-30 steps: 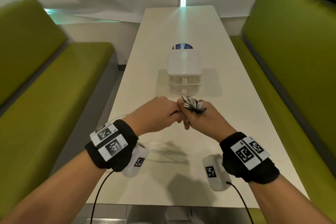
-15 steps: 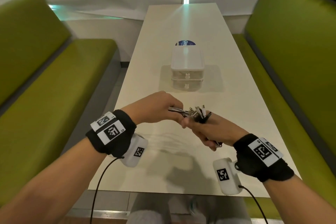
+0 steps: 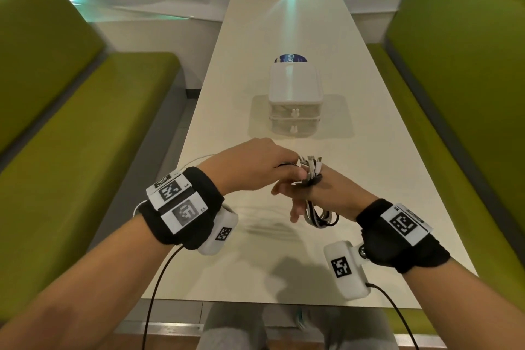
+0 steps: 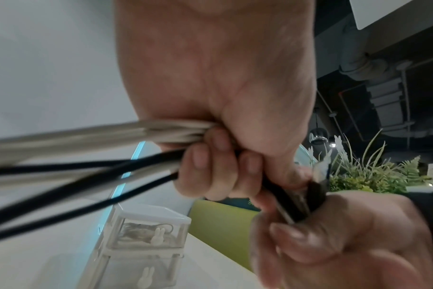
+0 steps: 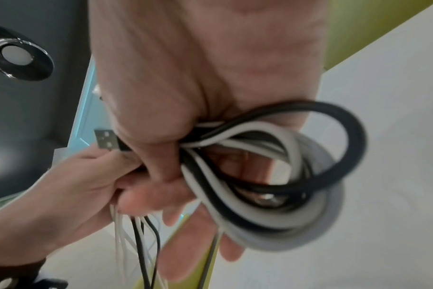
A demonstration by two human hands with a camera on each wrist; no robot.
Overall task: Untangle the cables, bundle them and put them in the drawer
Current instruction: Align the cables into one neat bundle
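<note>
Black and white cables [image 3: 320, 214] hang in loops from my right hand [image 3: 295, 202] above the table's near half, their plug ends [image 3: 311, 166] sticking up past the thumb. In the right wrist view the thumb presses the cable loops [image 5: 272, 176] against the fingers, and a USB plug [image 5: 106, 139] pokes out on the left. My left hand [image 3: 287, 169] sits just left of the plugs, and its curled fingers [image 4: 210, 172] grip several loose black and white strands [image 4: 87, 150]. A small white two-drawer unit [image 3: 295, 99] stands farther up the table, both drawers closed.
The long white table [image 3: 383, 179] runs away from me between two green benches [image 3: 85, 136]. A blue-labelled round thing [image 3: 291, 58] lies behind the drawer unit. The clear top drawer [image 4: 148, 232] holds a coiled cable. Thin camera leads hang from both wrists.
My left hand has swung right, back up against the plug ends, bringing the loose strands with it. The right hand has turned, and the cable loops now hang below it.
</note>
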